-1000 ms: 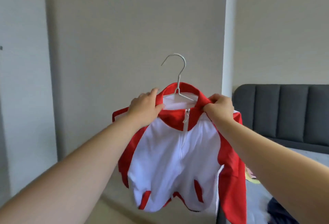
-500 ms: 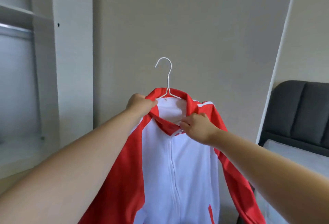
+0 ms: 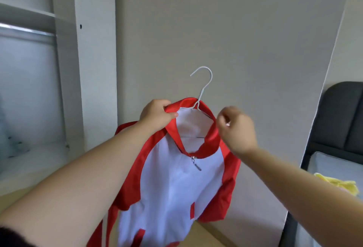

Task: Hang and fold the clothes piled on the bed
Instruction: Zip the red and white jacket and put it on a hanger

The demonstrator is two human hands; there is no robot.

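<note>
Held jacket on hanger up before wall, wardrobe at left. My left grip clamped on red collar. My right grip curled beside collar's other side, blurred; couldn't tell if holding.

White wardrobe, open: shelf up top, metal hanging rail just under it. Right of wardrobe: plain beige wall, evenly lit. Light wood floor below the wall. Far right of wardrobe: dark grey padded headboard, pale mattress at its foot.
</note>
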